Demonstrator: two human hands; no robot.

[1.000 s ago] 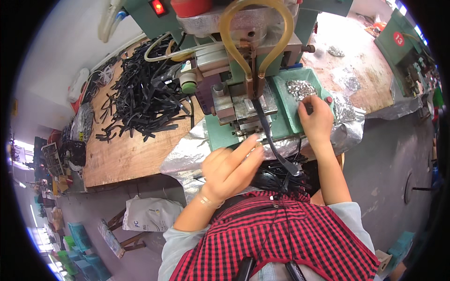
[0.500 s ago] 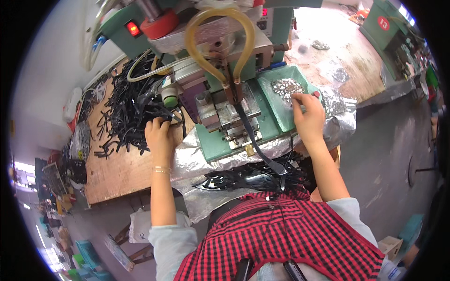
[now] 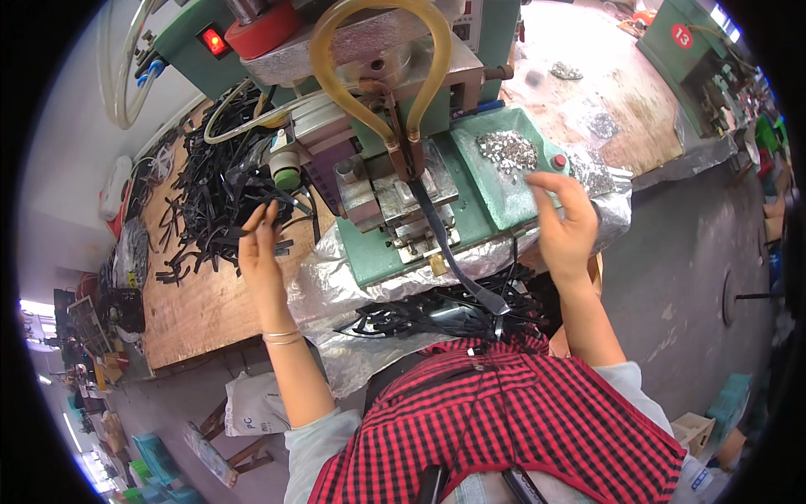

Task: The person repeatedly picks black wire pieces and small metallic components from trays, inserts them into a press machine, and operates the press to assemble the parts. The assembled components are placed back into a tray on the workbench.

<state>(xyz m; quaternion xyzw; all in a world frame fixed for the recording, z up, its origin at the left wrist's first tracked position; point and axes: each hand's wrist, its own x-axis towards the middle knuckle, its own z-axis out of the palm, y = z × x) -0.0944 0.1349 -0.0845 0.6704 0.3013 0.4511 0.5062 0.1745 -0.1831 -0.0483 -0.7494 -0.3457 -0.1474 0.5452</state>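
Beside the heap of black straps, my left hand is raised with a dark strap end at its fingertips. The fingers partly hide that piece. My right hand hovers by the right rim of the green tray, its thumb and forefinger brought together. Anything in that pinch is too small to make out. Small silvery pieces lie in the tray. Between my hands, a black strap hangs from the press's clamping head, its free end reaching toward my lap.
The green press stands ahead, with a yellowish looped hose above. More black straps lie on foil along the front edge. A red button sits right of the tray. Another green machine is at the far right.
My left hand has lifted back from the strap heap, now with a dark piece at its fingers. My right hand has drawn back from the silvery pieces toward the tray's edge.
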